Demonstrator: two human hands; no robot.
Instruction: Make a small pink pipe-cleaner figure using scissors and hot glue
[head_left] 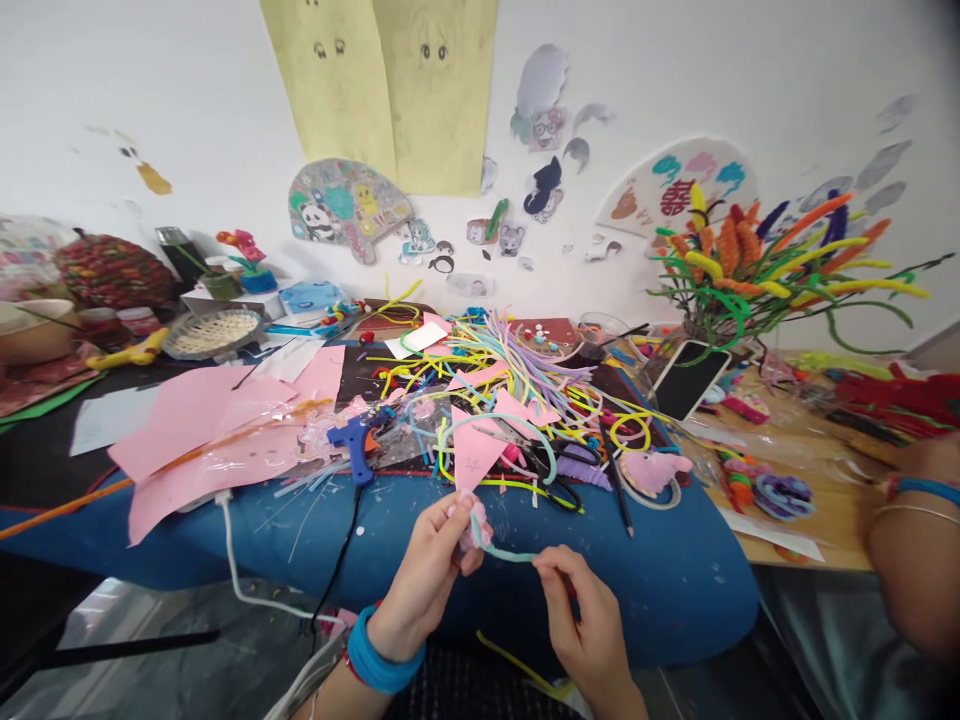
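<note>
Over the front edge of the blue-covered table, my left hand (pixel 431 560) pinches a small pink fuzzy piece (pixel 474 525), which looks like pipe cleaner worked into a shape. A mint-green pipe cleaner (pixel 510 556) runs from that piece to my right hand (pixel 581 615), whose thumb and fingers close on its free end. Just beyond the left hand lies a pink paper sheet (pixel 474 455) with a star drawn on it. Scissors (pixel 501 432) rest on the paper, and a black pencil (pixel 619 490) lies to the right.
A blue glue gun (pixel 356 447) lies left of centre beside pink paper (pixel 202 430). Loose pipe cleaners (pixel 517 350) heap up behind. At right, a phone (pixel 690 380) leans before a bunch of pipe-cleaner flowers (pixel 750 250). Another person's arm (pixel 919 540) is at the right edge.
</note>
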